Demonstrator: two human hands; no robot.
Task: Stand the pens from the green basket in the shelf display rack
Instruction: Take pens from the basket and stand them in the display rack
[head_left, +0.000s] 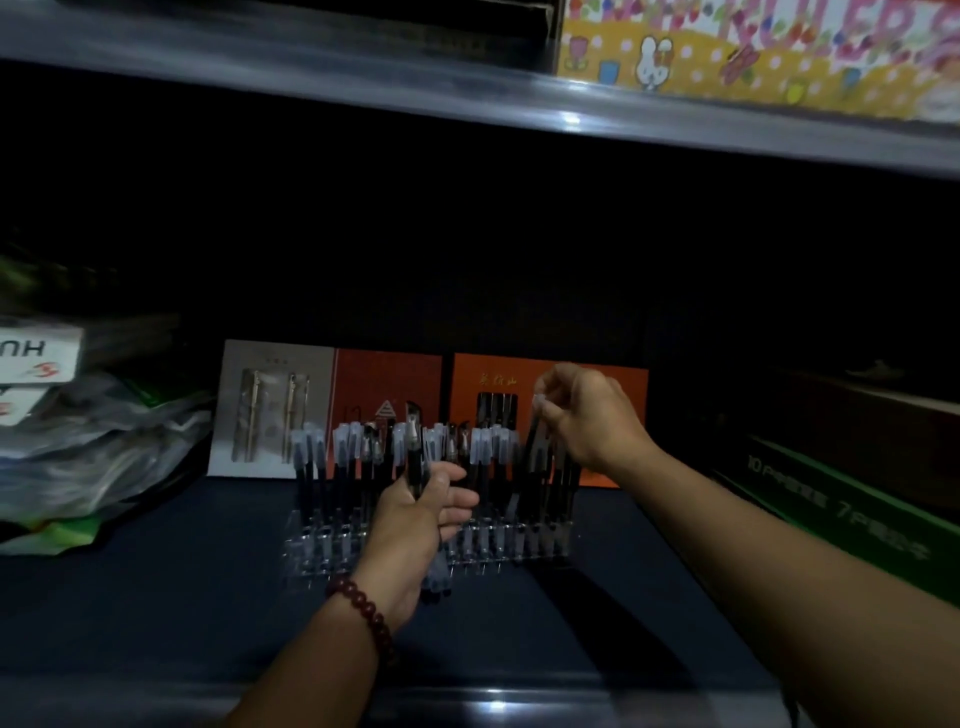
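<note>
The rack (311, 545) is judged mostly filled; spare pens (413, 460) are gripped by the left hand (415, 519) (six o'clock), one pen (535, 441) pinched at three o'clock by the right hand (582, 415).

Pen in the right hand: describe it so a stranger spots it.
On the dark shelf, a clear rack of black pens stands before orange boxes. At its right end, the right hand pinches one pen by its cap, lifted higher than the others' caps.
</note>
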